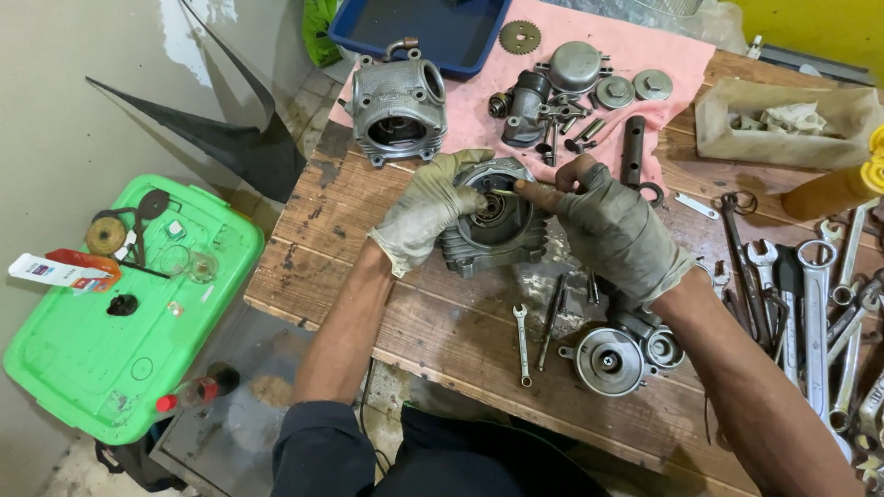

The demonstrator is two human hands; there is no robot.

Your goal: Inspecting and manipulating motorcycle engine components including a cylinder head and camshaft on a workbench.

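Forearms enter from the bottom edge, both hands gloved. Left hand (425,210) wraps the left side of a finned engine part (493,225) standing on the wooden bench (331,230), fingers curled over its rim, clamped on it. Right hand (608,225) reaches in from the right; thumb and forefinger pinched together on a small brass-coloured pin (502,192) held over the part's round recess. Whether the pin already sits in a hole: cannot tell.

Near the right wrist: round cover (608,361), 1 small spanner (521,342) lying flat, loose bits beside it. Behind the part: cylinder (398,106) at the edge of a pink cloth (479,110), with small fasteners (566,124), caps and a sprocket (519,37) spread over the cloth. Row of spanners (820,313) far right. Green bin lid (129,313) on the floor to the left.

Risks, judged:
- Pin is small and gloves look thick and grimy; a slip would drop it into the recess or off the bench edge
- Part rests on fins only; a sideways push from the right hand could rock it if the left grip eases
- Loose fasteners close by could be knocked by the right forearm
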